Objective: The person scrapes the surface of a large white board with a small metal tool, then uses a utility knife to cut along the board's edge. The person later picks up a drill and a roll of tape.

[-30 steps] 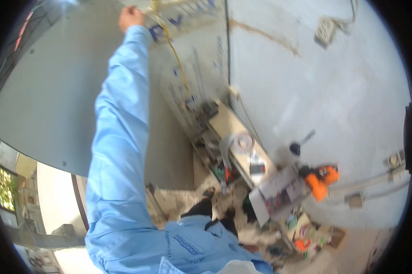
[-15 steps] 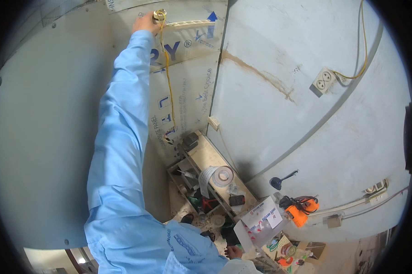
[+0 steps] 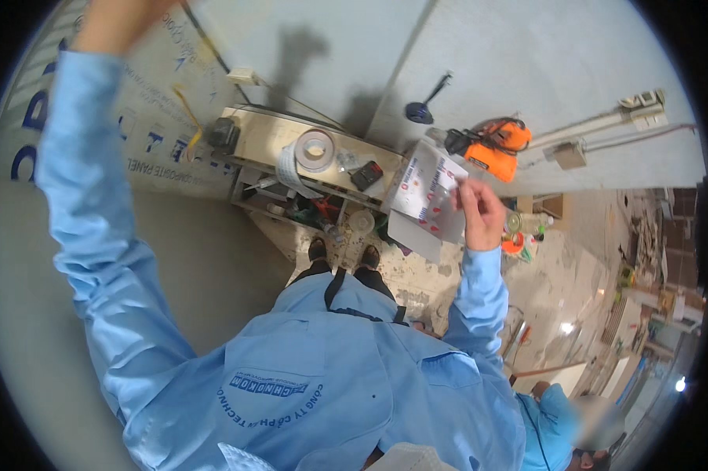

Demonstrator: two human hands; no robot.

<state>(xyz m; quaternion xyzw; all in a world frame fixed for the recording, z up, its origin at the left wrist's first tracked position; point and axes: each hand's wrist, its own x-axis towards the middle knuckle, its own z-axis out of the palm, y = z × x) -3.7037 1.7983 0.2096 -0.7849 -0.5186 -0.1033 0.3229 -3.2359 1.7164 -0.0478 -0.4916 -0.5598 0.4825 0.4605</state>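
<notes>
My left hand [image 3: 125, 25] is raised at the upper left, in front of the printed wall panel [image 3: 146, 102]. Its fingers are cut off by the picture's edge and smeared, so their state and any held thing are hidden. My right hand [image 3: 481, 210] is in front of the right side of an open white carton [image 3: 416, 228]. Its fingers are curled together at the tips; whatever they hold, if anything, is too small to make out. A yellow cable [image 3: 185, 110] hangs along the panel.
Below the wall a bench [image 3: 263, 133] carries a tape roll [image 3: 314, 149] and a black battery pack [image 3: 366, 175]. An orange power tool [image 3: 491, 157] lies beyond the carton. Another person [image 3: 554, 424] is at the lower right.
My view has swung down and right. The left hand has left the wall fitting with the yellow cable, which is out of view. My right hand has risen beside the carton.
</notes>
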